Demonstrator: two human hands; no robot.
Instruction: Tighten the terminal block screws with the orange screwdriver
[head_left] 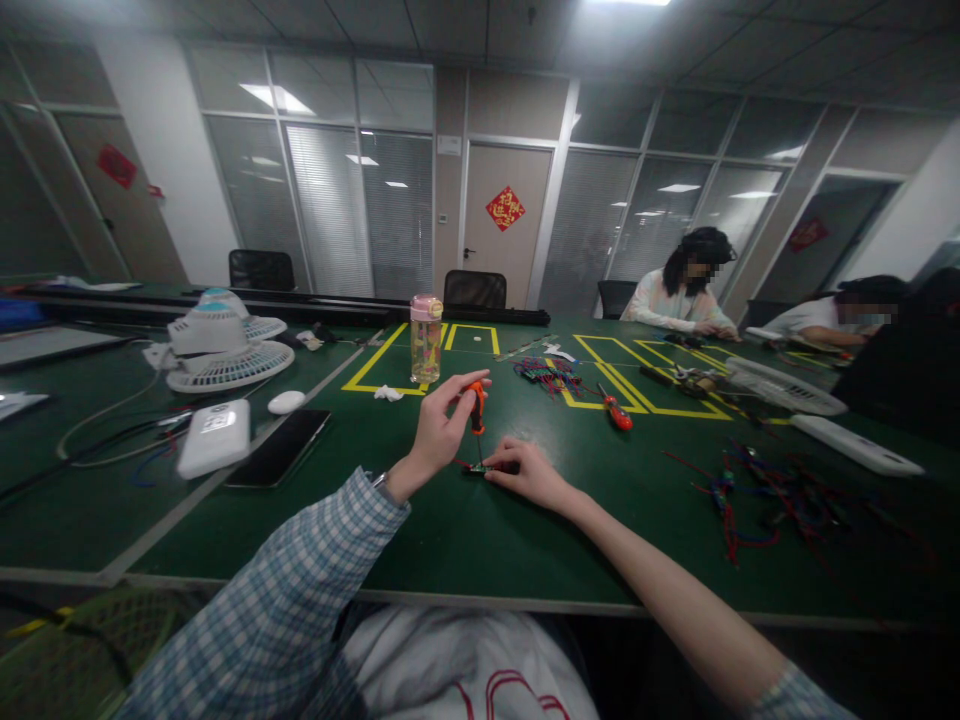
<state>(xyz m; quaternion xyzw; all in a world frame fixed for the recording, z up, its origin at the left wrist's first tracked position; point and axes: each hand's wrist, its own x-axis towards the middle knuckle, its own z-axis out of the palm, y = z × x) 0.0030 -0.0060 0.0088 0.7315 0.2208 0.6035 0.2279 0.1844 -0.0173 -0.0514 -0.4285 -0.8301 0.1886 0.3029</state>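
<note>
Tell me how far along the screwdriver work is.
In hand: the left hand holds an orange screwdriver over a small board, which the right hand holds. Left: this board, probably. Done: unclear; wired pieces lie in a far bundle and a right-side pile, but neither shows whether it is finished.

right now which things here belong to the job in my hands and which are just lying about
In the job:
- orange-handled screwdriver, in left hand
- small board, steadied by right hand

Seemingly just lying about:
- pink-lidded bottle
- black phone
- white fan
- crumpled tissue
</note>
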